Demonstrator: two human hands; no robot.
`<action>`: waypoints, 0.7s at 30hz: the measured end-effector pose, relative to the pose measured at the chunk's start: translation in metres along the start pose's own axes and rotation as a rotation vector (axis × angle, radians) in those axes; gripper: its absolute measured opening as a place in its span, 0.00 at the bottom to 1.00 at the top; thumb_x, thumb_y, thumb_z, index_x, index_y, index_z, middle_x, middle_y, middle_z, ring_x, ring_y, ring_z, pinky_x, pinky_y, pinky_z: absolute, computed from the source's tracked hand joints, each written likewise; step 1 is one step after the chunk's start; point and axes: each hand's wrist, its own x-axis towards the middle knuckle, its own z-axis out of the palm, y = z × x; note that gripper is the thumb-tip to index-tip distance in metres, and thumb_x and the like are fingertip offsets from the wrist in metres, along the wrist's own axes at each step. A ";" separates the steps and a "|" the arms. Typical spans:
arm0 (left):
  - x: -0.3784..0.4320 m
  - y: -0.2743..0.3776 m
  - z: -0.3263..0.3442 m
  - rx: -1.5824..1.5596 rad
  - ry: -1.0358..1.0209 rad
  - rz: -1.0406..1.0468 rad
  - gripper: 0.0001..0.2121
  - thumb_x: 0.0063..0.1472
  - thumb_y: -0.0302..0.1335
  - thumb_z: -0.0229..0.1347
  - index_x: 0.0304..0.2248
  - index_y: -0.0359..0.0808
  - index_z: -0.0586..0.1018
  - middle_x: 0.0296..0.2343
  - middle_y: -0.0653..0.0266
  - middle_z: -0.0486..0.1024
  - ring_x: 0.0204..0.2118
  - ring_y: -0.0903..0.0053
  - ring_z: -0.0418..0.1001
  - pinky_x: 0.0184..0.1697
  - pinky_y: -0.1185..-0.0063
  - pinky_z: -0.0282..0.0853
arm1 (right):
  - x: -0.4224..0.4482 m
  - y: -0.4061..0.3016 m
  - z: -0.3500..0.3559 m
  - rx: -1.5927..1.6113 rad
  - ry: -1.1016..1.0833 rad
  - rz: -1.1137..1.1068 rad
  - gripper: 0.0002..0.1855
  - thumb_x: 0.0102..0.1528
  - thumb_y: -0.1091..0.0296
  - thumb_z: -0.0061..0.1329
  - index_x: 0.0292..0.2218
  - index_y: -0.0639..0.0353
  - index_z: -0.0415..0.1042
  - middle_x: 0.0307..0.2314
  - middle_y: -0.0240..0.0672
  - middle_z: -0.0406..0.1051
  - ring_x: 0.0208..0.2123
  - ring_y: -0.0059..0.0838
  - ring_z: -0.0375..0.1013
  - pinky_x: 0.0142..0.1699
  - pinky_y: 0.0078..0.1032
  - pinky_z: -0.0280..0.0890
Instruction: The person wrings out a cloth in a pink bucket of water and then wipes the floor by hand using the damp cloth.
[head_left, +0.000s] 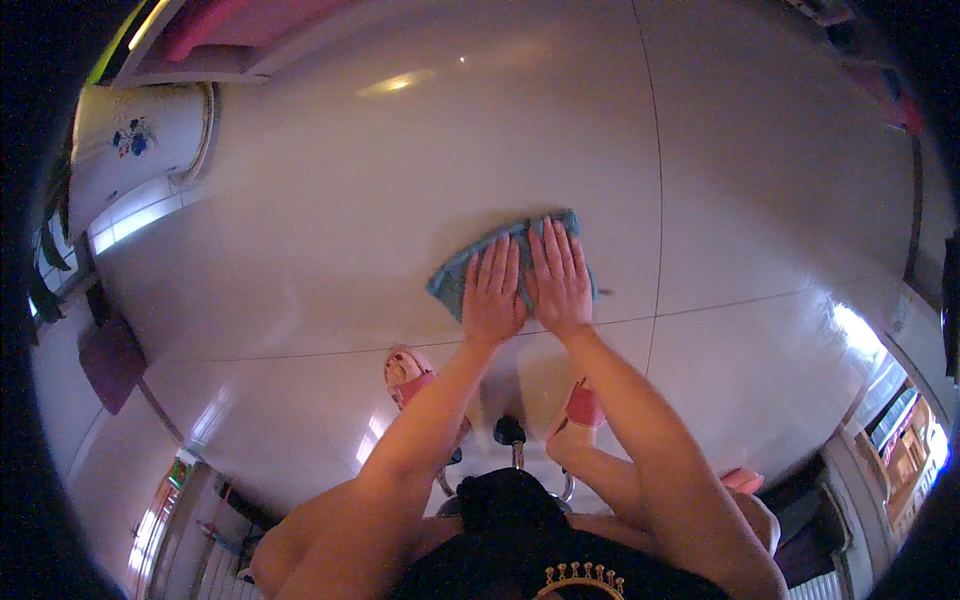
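Observation:
A folded blue-green cloth (448, 283) lies on the glossy, pale tiled floor (337, 195) in front of my feet. My left hand (493, 289) rests flat on its left part, palm down, fingers stretched forward. Beside it, my right hand (559, 277) presses flat on the right part, its fingers slightly apart. The two thumbs come close together over the middle of the cloth. Both palms cover much of the fabric, and neither hand visibly grips it. Both arms reach down straight from my body.
Pink slippers (414, 388) are on my feet, either side of my arms. A black castor (508, 430) on a chrome leg stands between them. At left are a white panel with blue flowers (135, 137) and a dark mat (112, 364). Thin joints cross the floor.

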 end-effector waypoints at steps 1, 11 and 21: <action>0.013 -0.006 -0.004 0.004 -0.004 -0.001 0.28 0.54 0.34 0.39 0.54 0.30 0.58 0.55 0.53 0.54 0.58 0.63 0.51 0.60 0.64 0.41 | 0.016 0.000 -0.007 -0.003 -0.006 0.003 0.30 0.55 0.60 0.36 0.57 0.59 0.48 0.57 0.42 0.44 0.60 0.36 0.43 0.62 0.35 0.39; 0.168 -0.054 -0.032 0.115 0.281 0.074 0.31 0.50 0.32 0.42 0.55 0.32 0.56 0.55 0.56 0.52 0.58 0.65 0.50 0.60 0.67 0.42 | 0.179 0.032 -0.023 -0.072 0.263 -0.069 0.28 0.57 0.58 0.33 0.57 0.58 0.49 0.57 0.39 0.45 0.60 0.33 0.43 0.62 0.33 0.38; 0.239 -0.062 -0.026 0.181 0.395 0.132 0.31 0.52 0.35 0.44 0.55 0.33 0.55 0.55 0.55 0.53 0.58 0.64 0.51 0.60 0.66 0.41 | 0.238 0.070 -0.035 -0.180 0.319 -0.117 0.27 0.59 0.55 0.29 0.57 0.56 0.48 0.57 0.38 0.46 0.60 0.33 0.44 0.62 0.33 0.39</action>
